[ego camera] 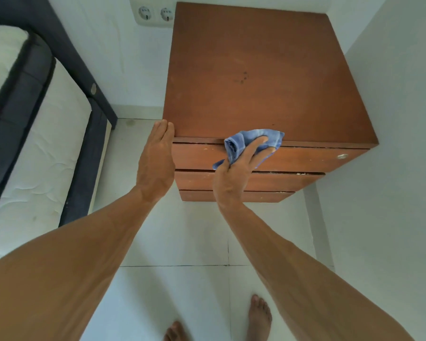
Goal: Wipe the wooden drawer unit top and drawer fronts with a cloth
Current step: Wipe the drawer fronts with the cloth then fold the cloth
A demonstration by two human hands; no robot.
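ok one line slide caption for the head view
Right hand presses a blue cloth to the drawer unit's front edge; flat left hand steadies its corner.

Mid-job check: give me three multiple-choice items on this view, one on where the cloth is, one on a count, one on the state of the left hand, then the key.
1. Where is the crumpled blue cloth?
A. on the white tiled floor
B. at the front edge of the brown wooden drawer unit, over the top drawer front
C. on the mattress

2. How many drawer fronts show on the unit?
A. one
B. three
C. five

3. What is the left hand doing?
A. lying flat and open against the unit's front left corner
B. gripping the cloth
C. pulling a drawer open

Key: 1 B, the right hand grips the cloth against the front edge of the brown wooden drawer unit. 2 B, three stacked fronts, divided by dark gaps, run below the top. 3 A, the left hand holds nothing, its fingers straight against the corner.
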